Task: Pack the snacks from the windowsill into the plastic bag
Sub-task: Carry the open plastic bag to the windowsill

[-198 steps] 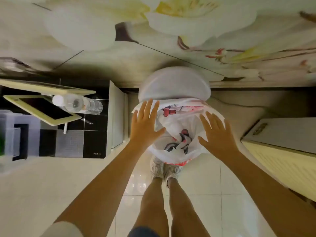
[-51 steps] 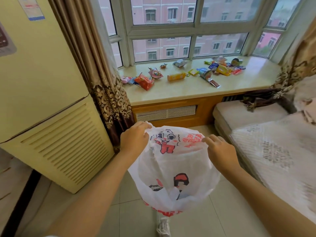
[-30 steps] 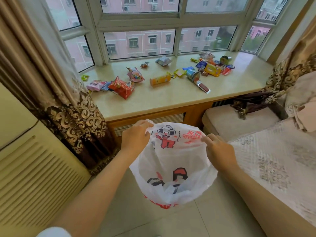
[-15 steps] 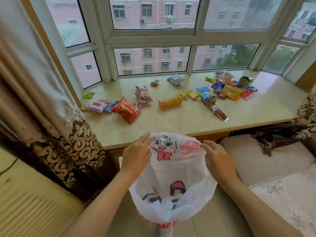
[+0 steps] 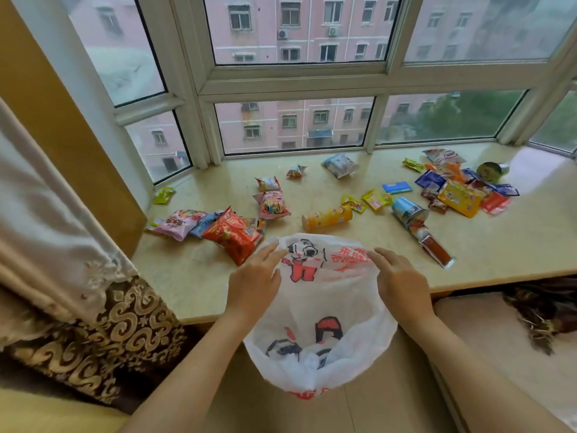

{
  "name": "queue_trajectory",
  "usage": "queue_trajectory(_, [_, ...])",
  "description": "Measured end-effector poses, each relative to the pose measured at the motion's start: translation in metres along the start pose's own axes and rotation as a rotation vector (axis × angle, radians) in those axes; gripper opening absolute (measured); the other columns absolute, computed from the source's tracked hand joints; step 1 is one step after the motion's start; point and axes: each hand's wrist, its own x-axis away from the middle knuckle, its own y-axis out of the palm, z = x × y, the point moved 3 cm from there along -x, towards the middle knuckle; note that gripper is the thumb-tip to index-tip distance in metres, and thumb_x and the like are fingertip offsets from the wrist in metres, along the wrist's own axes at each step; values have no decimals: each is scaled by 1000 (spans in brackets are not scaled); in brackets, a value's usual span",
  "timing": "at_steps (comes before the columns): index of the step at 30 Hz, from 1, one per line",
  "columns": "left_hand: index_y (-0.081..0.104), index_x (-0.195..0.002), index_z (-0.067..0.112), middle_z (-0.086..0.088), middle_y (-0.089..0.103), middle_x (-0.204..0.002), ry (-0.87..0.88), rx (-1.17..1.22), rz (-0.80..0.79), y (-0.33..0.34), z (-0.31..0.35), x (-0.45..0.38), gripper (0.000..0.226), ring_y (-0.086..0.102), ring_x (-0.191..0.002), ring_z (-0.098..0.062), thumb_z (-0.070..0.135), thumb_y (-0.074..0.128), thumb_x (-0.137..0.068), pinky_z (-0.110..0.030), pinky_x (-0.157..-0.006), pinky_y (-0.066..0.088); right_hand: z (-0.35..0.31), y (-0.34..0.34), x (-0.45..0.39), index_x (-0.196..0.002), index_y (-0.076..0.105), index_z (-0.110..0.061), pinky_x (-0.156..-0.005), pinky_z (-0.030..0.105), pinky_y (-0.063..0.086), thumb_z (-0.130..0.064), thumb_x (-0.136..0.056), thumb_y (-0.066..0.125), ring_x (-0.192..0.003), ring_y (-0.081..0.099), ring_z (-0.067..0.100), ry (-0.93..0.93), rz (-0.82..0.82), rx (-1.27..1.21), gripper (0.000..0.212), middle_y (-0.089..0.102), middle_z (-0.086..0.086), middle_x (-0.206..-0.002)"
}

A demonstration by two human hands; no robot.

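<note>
At the far left of the windowsill [image 5: 312, 276], a small green packet [image 5: 164, 195] is lying alone by the window frame; being set well apart from the rest, it could be missed. Next, a pink packet [image 5: 178, 222] and a red packet [image 5: 232, 235] are lying overlapped with others, the red one just beside the bag's rim, so a careless sweep could knock it off the near edge. The plastic bag [image 5: 318, 332] is being held below and in front of the sill edge, its mouth spread and its body hanging slack over the floor. The bag appears to have nothing in it yet, so packing is judged to be only starting.

The left hand [image 5: 254, 282] is being held palm down, fingers reaching forward, its grip pinching the left rim at the fingertips. The right hand [image 5: 396, 281] is mirrored on the right rim, fingers curled over the film. If either hand is freed to pick, the thin mouth is likely to collapse and snacks could be dropped beside it.

Further right, a yellow tube [image 5: 326, 217] and a blue can [image 5: 407, 210] are lying on their sides and could be set rolling. At the far right, a heap of packets [image 5: 459, 192] is piled loosely and could be scattered when grabbed.
</note>
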Motion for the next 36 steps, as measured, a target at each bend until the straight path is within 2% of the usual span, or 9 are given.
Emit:
queue_trajectory(13, [67, -116, 28, 3, 65, -124, 43, 61, -52, 78, -50, -151, 49, 70, -96, -20, 9, 76, -71, -29, -53, 56, 30, 63, -153, -96, 72, -11, -37, 31, 48, 15, -56, 71, -79, 67, 30, -111, 1, 125, 48, 70, 9, -102])
queue_trajectory(18, [52, -135, 31, 5, 44, -148, -59, 15, -182, 115, -86, -183, 50, 56, -121, -17, 19, 59, -87, -30, -80, 55, 34, 119, -190, -91, 72, -11, -31, 29, 43, 17, -45, 74, -76, 66, 29, -131, -102, 157, 54, 70, 7, -97])
queue_trajectory(21, [56, -131, 28, -1, 44, -148, -103, -16, -235, 137, -101, -192, 51, 57, -119, -25, 15, 64, -82, -34, -87, 52, 40, 153, -200, -89, 70, -11, -31, 30, 43, 19, -38, 74, -74, 65, 30, -130, -146, 160, 59, 68, 7, -93])
queue_trajectory(22, [63, -123, 24, -8, 49, -143, -78, -25, -241, 145, -101, -193, 52, 59, -117, -30, 11, 71, -73, -39, -87, 53, 41, 163, -202, -89, 69, -10, -37, 34, 48, 19, -38, 73, -77, 65, 31, -133, -142, 168, 60, 68, 8, -94])
queue_trajectory(24, [68, -113, 20, -13, 54, -138, 3, -132, -267, 165, -99, -196, 59, 56, -121, -34, 13, 81, -57, -48, -91, 51, 41, 182, -207, -98, 67, -8, -70, 53, 52, 19, -46, 66, -95, 64, 35, -150, -114, 212, 58, 67, 12, -105])
queue_trajectory(27, [63, -126, 18, -11, 45, -146, 110, -204, -332, 197, -87, -195, 75, 39, -135, -31, 42, 83, -58, -53, -106, 31, 31, 212, -211, -113, 59, -7, -102, 62, 29, 10, -62, 56, -122, 50, 35, -253, -93, 213, 54, 61, 16, -123])
queue_trajectory(31, [38, -146, 24, -6, 4, -162, 99, -203, -457, 258, -99, -195, 88, 4, -148, -30, 70, 46, -71, -54, -111, 12, 22, 276, -204, -138, 40, -13, -107, 60, 22, -38, -80, 55, -137, 30, 33, -391, -310, 174, 64, 46, 15, -144])
queue_trajectory(34, [38, -147, 29, -5, 15, -160, 41, -135, -505, 297, -118, -200, 95, 15, -146, -30, 77, 48, -66, -50, -114, 10, 33, 326, -202, -147, 34, -19, -109, 64, 15, -65, -78, 43, -142, 22, 34, -337, -451, 175, 83, 30, 15, -153])
queue_trajectory(36, [30, -150, 31, -3, 13, -161, -3, -35, -510, 313, -130, -207, 98, 10, -147, -26, 77, 52, -66, -32, -111, 21, 41, 353, -205, -147, 34, -22, -107, 69, 15, -74, -74, 43, -143, 22, 34, -318, -495, 179, 90, 27, 14, -155])
